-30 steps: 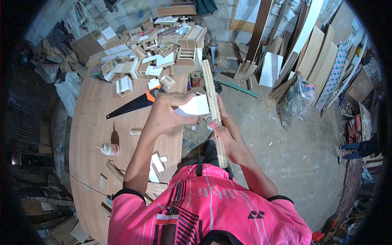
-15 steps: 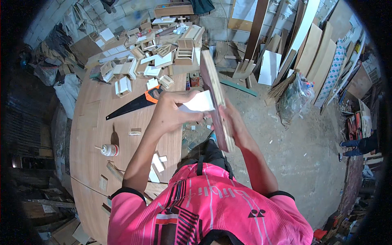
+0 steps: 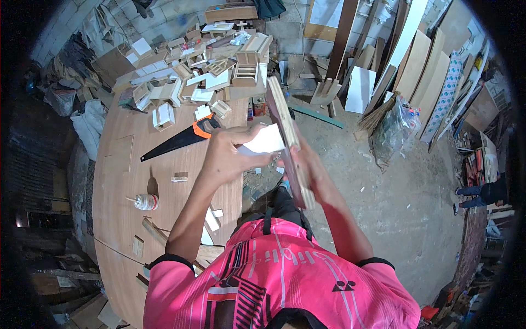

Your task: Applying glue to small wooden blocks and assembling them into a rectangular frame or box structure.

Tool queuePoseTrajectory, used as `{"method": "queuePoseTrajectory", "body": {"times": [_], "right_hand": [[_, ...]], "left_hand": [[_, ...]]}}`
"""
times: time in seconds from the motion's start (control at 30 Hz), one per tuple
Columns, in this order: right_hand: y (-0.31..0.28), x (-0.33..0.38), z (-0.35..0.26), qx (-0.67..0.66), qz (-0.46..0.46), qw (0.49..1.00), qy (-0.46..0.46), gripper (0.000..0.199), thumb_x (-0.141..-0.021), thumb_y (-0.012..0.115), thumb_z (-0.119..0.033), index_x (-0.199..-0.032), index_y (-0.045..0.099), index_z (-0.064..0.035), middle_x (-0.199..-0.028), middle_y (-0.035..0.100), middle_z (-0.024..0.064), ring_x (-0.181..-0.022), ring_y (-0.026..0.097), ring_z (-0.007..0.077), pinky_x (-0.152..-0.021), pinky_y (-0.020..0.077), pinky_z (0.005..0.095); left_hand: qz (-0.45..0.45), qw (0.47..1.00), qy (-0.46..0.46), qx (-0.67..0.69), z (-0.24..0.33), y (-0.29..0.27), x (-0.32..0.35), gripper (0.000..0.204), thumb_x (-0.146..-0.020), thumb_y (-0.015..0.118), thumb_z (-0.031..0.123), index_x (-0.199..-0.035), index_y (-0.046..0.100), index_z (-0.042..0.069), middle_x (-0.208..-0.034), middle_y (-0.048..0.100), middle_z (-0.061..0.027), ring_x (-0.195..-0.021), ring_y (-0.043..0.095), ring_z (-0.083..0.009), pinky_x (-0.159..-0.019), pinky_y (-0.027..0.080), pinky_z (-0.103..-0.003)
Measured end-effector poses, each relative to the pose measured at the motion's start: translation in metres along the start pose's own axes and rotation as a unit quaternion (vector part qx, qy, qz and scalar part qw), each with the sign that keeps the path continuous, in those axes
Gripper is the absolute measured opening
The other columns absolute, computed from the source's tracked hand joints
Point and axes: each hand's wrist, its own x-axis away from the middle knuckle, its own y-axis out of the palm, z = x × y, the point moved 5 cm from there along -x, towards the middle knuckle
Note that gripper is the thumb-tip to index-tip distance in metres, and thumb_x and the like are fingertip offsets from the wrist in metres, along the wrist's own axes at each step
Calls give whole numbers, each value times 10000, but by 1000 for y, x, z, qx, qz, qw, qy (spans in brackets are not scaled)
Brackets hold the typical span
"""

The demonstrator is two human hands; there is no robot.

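My left hand [image 3: 223,152] is closed around a small white-faced piece [image 3: 266,140], thumb on top and fingers underneath. One edge of that piece rests against the reddish-brown face of a long plywood board [image 3: 284,123]. The board is held on edge, its pale layered side turned up. On its other side my right hand [image 3: 311,169] grips it, with some of the fingers hidden behind the board. Just beyond my left hand, a handsaw [image 3: 178,141] with a black blade and orange handle lies on the wooden table [image 3: 123,186].
Small wooden and white assemblies [image 3: 216,80] are heaped at the table's far end. A glue bottle [image 3: 147,202] and small wood pieces [image 3: 179,178] lie on the left. Boards [image 3: 422,77] lean against the wall beside a plastic bag [image 3: 397,129]. Another person [image 3: 485,193] stands far right.
The board has shifted slightly down and tilted a little in my right hand. My left hand still holds the white-faced piece against it.
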Motion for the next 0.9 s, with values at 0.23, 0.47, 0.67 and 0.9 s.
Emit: {"method": "queuePoseTrajectory", "body": {"times": [0.23, 0.47, 0.67, 0.9], "right_hand": [[-5, 13, -11, 202, 31, 977, -59, 688, -969, 475, -347, -1563, 230, -102, -1239, 495, 271, -1128, 471, 326, -1076, 295, 363], [-3, 13, -23, 215, 48, 973, -69, 697, -971, 471, -364, -1565, 218, -102, -1234, 504, 289, -1130, 462, 342, -1059, 307, 376], [-2, 6, -33, 217, 35, 969, -109, 714, -956, 502, -405, -1569, 234, -156, -1183, 495, 304, -1132, 467, 383, -1063, 310, 404], [-7, 8, -26, 248, 21, 963, -101, 707, -972, 474, -464, -1570, 230, -176, -1135, 464, 278, -1101, 492, 369, -1044, 330, 389]], "left_hand": [[-62, 991, 65, -100, 18, -5, -4, 469, -663, 852, 132, -1089, 705, 2, -892, 731, -135, -779, 676, -113, -720, 527, -279], [-52, 997, 29, -48, 22, -6, -9, 519, -641, 844, 13, -1136, 691, -25, -959, 738, -126, -817, 676, -117, -752, 529, -266], [-48, 987, 119, -96, 29, -1, -1, 506, -640, 840, 4, -1124, 696, -25, -931, 738, -114, -805, 674, -124, -730, 529, -273], [-44, 990, 102, -84, 27, -3, 1, 490, -637, 850, 46, -1100, 703, -21, -888, 730, -126, -781, 683, -142, -718, 529, -274]]}}
